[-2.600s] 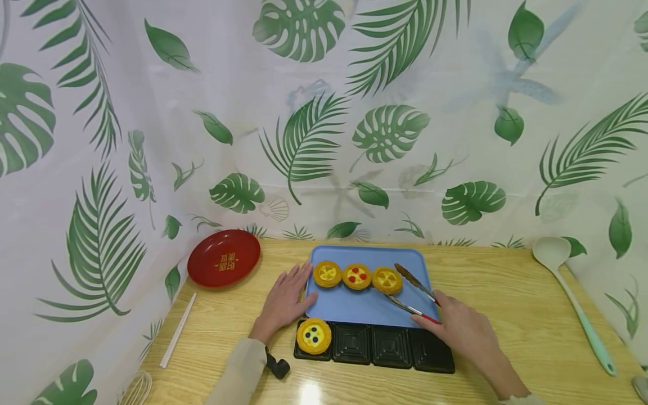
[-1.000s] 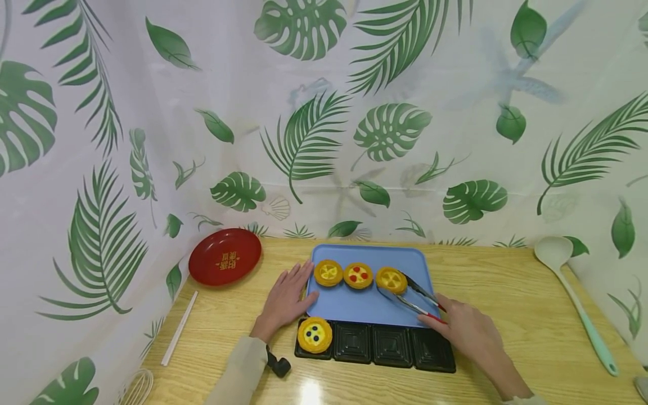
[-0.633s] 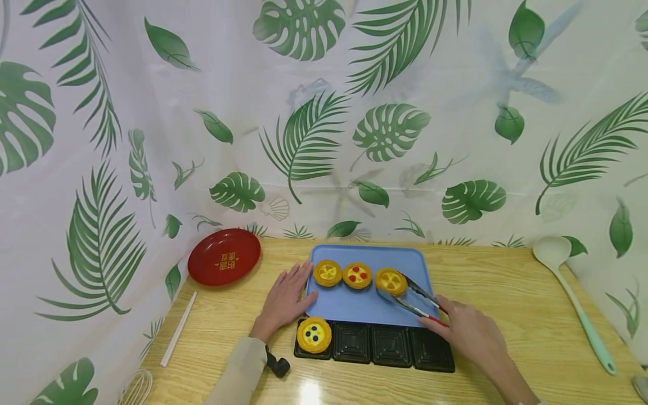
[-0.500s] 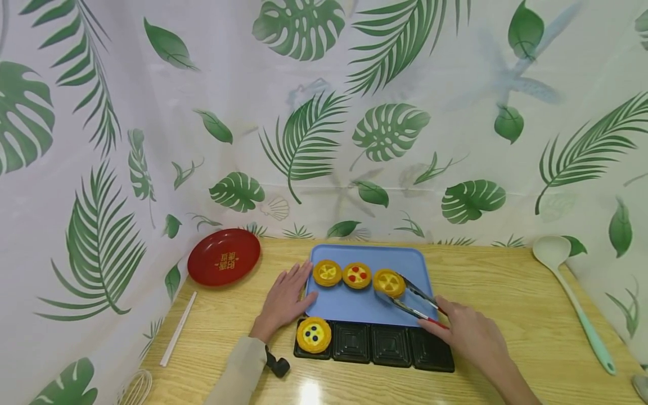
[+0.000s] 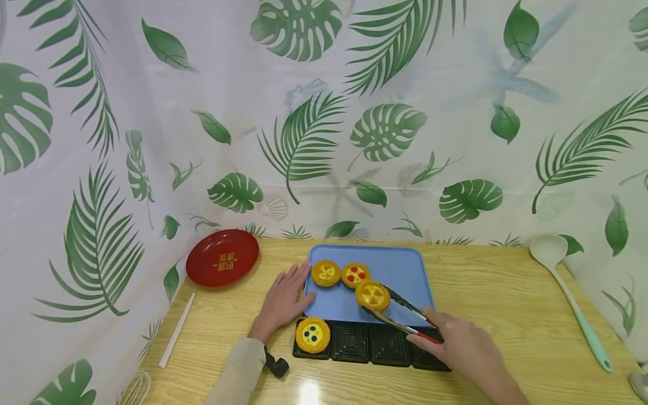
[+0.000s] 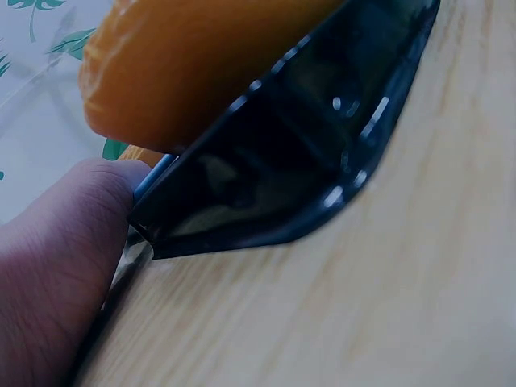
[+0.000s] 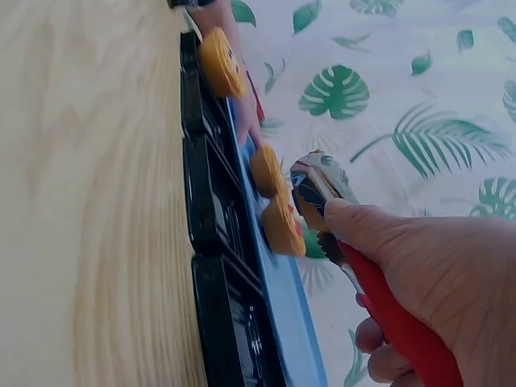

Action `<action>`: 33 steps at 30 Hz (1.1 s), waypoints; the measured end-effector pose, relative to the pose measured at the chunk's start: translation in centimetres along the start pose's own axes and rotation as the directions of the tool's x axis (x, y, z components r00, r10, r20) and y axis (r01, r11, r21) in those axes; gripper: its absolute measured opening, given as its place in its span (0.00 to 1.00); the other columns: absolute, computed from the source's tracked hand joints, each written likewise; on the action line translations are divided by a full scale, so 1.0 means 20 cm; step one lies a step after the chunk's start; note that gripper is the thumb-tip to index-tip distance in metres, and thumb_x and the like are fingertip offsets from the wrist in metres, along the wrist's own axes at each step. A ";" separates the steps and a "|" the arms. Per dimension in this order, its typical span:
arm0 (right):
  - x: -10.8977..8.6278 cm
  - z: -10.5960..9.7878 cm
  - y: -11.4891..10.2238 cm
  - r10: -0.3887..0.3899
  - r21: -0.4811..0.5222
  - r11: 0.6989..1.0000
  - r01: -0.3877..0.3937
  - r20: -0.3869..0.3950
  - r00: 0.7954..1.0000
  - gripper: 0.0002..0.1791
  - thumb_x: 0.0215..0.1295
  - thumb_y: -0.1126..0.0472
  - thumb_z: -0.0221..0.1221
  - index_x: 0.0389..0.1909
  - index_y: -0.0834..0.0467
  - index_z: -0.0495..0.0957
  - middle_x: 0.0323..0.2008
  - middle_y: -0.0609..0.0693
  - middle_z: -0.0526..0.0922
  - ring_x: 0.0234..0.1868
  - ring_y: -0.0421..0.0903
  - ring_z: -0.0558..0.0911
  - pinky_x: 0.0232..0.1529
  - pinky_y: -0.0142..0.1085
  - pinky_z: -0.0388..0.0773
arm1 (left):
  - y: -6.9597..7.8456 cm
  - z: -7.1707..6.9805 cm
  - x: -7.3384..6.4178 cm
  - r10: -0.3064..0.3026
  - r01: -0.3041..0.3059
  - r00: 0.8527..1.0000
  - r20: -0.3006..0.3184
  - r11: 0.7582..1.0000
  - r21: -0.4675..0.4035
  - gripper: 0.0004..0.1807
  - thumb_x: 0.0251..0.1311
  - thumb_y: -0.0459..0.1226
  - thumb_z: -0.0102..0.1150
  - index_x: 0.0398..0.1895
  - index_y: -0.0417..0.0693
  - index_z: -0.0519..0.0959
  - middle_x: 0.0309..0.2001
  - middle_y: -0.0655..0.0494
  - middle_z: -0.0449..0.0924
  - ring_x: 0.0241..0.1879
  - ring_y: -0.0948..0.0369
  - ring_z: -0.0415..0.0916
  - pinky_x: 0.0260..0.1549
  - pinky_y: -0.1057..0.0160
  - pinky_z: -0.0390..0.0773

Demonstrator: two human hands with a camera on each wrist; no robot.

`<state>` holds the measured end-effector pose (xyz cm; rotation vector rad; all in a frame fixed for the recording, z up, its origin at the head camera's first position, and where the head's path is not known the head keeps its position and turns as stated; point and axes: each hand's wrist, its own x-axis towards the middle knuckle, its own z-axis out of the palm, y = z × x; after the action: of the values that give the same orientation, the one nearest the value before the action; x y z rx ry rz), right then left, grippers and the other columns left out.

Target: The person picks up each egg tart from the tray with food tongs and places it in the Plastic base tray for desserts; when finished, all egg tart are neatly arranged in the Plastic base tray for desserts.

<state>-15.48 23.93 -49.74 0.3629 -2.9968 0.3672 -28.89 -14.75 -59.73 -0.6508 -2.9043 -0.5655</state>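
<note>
The tart (image 5: 373, 295), clamped between the tips of the tongs (image 5: 392, 321), has shifted from its place at the end of the row on the blue tray (image 5: 400, 270); it now hangs nearer the person, overlapping the red-topped tart (image 5: 356, 274) in the head view and apparently raised. The right hand (image 5: 458, 344) is curled round the red handles, the tart lying ahead of it and to its left. The shift suggests that lifting is done and carrying under way. The left hand (image 5: 283, 298) rests with fingers extended at the tray's left edge. The carried tart is round and face up, with a golden crust and darker wedges on a yellow filling.
</note>
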 end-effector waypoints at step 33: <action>-0.14 0.09 -0.19 0.023 -0.001 1.000 -0.023 0.207 0.978 0.43 0.54 0.21 0.63 0.62 0.47 0.84 0.48 0.50 0.90 0.29 0.46 0.86 0.28 0.44 0.84 | 0.00 0.00 0.00 0.002 -0.002 1.000 0.008 1.000 0.006 0.43 0.76 0.62 0.42 0.86 0.54 0.49 0.84 0.61 0.47 0.83 0.52 0.47 0.80 0.45 0.48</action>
<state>-12.03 20.47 -50.96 0.3901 -3.2064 0.3540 -28.88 -14.83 -59.74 -0.6574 -2.9115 -0.5542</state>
